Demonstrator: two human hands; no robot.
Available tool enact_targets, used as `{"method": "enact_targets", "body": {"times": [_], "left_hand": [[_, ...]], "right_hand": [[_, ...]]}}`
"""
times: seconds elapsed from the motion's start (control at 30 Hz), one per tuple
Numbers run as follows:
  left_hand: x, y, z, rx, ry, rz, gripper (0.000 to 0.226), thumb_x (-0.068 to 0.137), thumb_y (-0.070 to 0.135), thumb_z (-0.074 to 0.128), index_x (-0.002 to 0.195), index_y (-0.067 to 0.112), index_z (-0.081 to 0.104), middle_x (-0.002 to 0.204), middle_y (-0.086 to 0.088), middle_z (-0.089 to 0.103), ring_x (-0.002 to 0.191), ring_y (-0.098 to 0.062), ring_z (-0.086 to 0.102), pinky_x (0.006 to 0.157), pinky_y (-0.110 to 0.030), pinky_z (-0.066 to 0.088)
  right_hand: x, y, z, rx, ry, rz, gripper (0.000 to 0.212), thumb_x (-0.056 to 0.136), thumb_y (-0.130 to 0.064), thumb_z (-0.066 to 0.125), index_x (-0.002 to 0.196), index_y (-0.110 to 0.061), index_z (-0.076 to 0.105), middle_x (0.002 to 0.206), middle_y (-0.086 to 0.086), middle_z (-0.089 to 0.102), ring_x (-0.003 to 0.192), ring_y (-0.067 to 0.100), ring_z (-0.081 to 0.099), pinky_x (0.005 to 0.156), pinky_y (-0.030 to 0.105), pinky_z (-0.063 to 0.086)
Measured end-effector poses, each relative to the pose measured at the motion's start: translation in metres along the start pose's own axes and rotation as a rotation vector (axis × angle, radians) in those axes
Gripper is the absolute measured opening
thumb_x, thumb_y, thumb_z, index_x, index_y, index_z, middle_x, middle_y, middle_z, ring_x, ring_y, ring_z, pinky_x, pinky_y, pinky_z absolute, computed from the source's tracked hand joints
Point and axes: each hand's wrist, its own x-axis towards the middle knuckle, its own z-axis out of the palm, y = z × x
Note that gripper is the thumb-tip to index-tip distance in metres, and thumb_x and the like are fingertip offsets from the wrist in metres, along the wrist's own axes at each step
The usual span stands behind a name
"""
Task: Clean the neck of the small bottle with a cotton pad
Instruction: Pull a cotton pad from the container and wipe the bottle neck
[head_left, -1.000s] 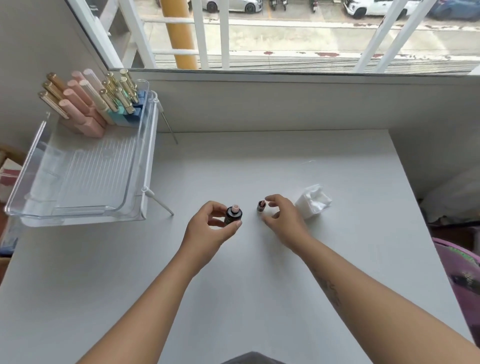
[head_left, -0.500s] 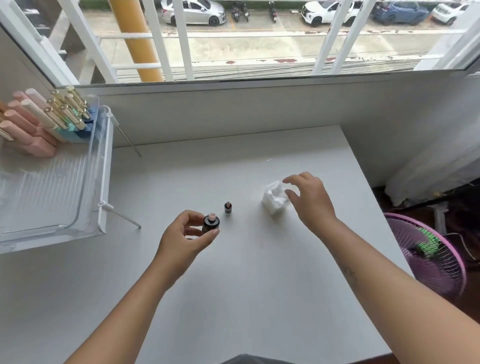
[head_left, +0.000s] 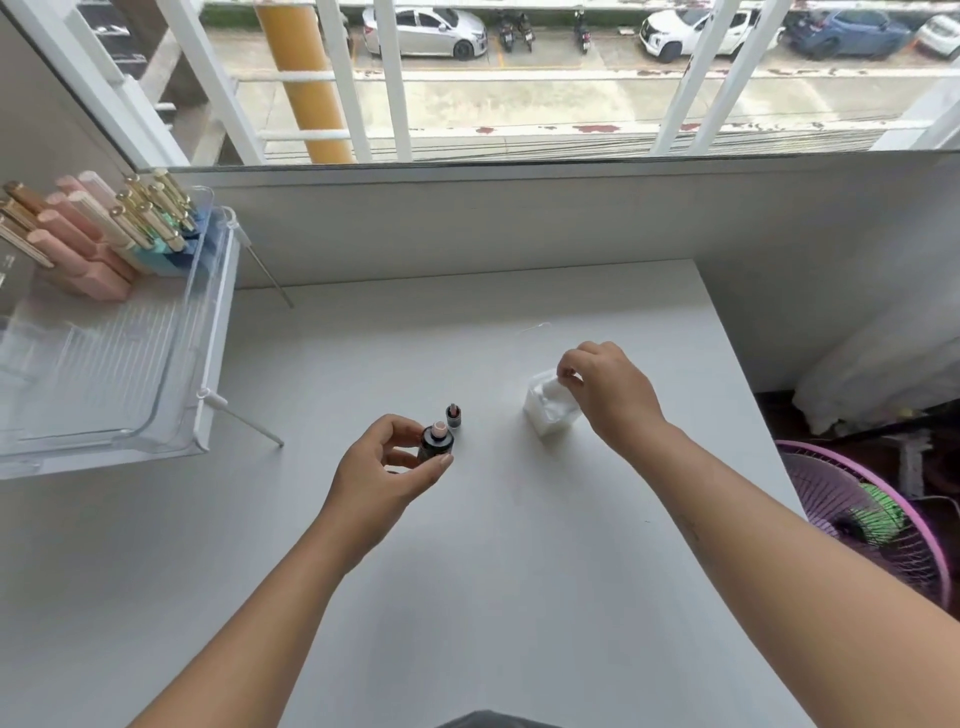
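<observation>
A small black bottle with a pale pink neck stands upright near the middle of the white table. My left hand grips it between thumb and fingers. Its small dark cap stands on the table just behind and to the right of the bottle. A white pack of cotton pads lies further right. My right hand is on top of the pack, its fingertips pinching a white pad at the pack's upper edge.
A clear plastic tray on thin legs stands at the left, holding pink and gold-capped cosmetic tubes. A low wall under a barred window borders the table's far side. A pink fan sits beyond the table's right edge.
My right hand left the cap standing on the table, moved right to the cotton pad pack and closed its fingers on a pad. My left hand kept holding the bottle.
</observation>
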Motion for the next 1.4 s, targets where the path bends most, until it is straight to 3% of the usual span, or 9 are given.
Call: {"method": "enact_targets", "body": {"times": [0.37,0.57,0.73,0.9,0.97,1.1,1.23,1.3,1.4], "left_hand": [[-0.009,0.007,0.017,-0.018,0.002,-0.004,0.022,0.076,0.036,0.082,0.093,0.034,0.067,0.1,0.015,0.073,0.082,-0.003,0.066,0.067,-0.022,0.049],[-0.013,0.012,0.025,-0.018,0.007,0.013,0.022,0.076,0.036,0.081,0.092,0.035,0.066,0.101,0.014,0.073,0.079,0.002,0.066,0.063,-0.017,0.047],[-0.016,0.015,0.034,0.006,0.037,0.05,0.019,0.08,0.035,0.078,0.093,0.034,0.064,0.102,0.009,0.072,0.076,0.005,0.064,0.064,-0.017,0.047],[-0.019,0.024,0.053,0.031,0.028,0.097,0.019,0.081,0.039,0.075,0.096,0.035,0.065,0.1,0.009,0.07,0.074,0.005,0.06,0.069,-0.019,0.046],[-0.02,0.029,0.062,0.039,0.011,0.113,0.019,0.08,0.04,0.075,0.096,0.036,0.065,0.099,0.01,0.069,0.073,0.005,0.059,0.069,-0.019,0.047],[-0.019,0.041,0.079,0.05,-0.001,0.16,0.019,0.079,0.039,0.077,0.094,0.039,0.064,0.1,0.01,0.068,0.074,0.005,0.06,0.065,-0.012,0.046],[-0.021,0.051,0.095,0.056,-0.027,0.196,0.02,0.079,0.038,0.079,0.091,0.042,0.064,0.097,0.011,0.068,0.072,0.004,0.062,0.062,-0.012,0.05],[-0.023,0.053,0.1,0.054,-0.028,0.215,0.02,0.08,0.034,0.08,0.092,0.039,0.065,0.098,0.01,0.068,0.073,0.004,0.062,0.062,-0.011,0.05],[-0.026,0.056,0.107,0.081,-0.039,0.24,0.023,0.081,0.028,0.08,0.097,0.035,0.066,0.104,0.007,0.069,0.077,0.005,0.061,0.065,-0.01,0.049]], "right_hand": [[-0.019,-0.001,-0.03,0.072,-0.037,-0.006,0.006,0.094,-0.012,0.048,0.096,-0.012,0.053,0.088,0.011,0.064,0.088,0.028,0.053,0.065,0.045,0.052],[-0.032,0.0,-0.034,0.126,-0.094,-0.01,0.024,0.095,-0.013,0.049,0.115,-0.014,0.063,0.105,0.002,0.066,0.104,0.022,0.054,0.078,0.042,0.051],[-0.039,0.005,-0.031,0.258,-0.04,0.033,0.013,0.093,-0.018,0.058,0.09,-0.01,0.067,0.091,0.003,0.062,0.089,0.021,0.058,0.074,0.038,0.051],[-0.053,0.0,-0.039,0.577,0.06,0.213,0.014,0.09,-0.026,0.06,0.076,-0.023,0.06,0.079,-0.012,0.064,0.073,-0.006,0.058,0.06,0.015,0.041],[-0.059,-0.004,-0.045,0.675,0.072,0.242,0.014,0.089,-0.025,0.062,0.075,-0.024,0.061,0.076,-0.012,0.067,0.068,-0.008,0.058,0.059,0.011,0.041],[-0.071,-0.008,-0.06,0.828,0.027,0.21,0.011,0.089,-0.023,0.066,0.078,-0.02,0.067,0.079,-0.008,0.073,0.07,0.001,0.064,0.066,0.017,0.05],[-0.085,-0.006,-0.072,0.811,-0.08,0.112,0.009,0.087,-0.027,0.07,0.08,-0.021,0.07,0.082,-0.007,0.074,0.072,-0.004,0.063,0.063,0.006,0.042],[-0.089,-0.005,-0.074,0.81,-0.127,0.086,0.011,0.087,-0.034,0.069,0.084,-0.023,0.072,0.085,-0.01,0.075,0.077,-0.004,0.066,0.066,0.009,0.046],[-0.094,0.001,-0.079,0.839,-0.128,0.1,0.017,0.093,-0.033,0.06,0.089,-0.022,0.073,0.088,0.002,0.075,0.085,0.016,0.068,0.08,0.036,0.057]]}}
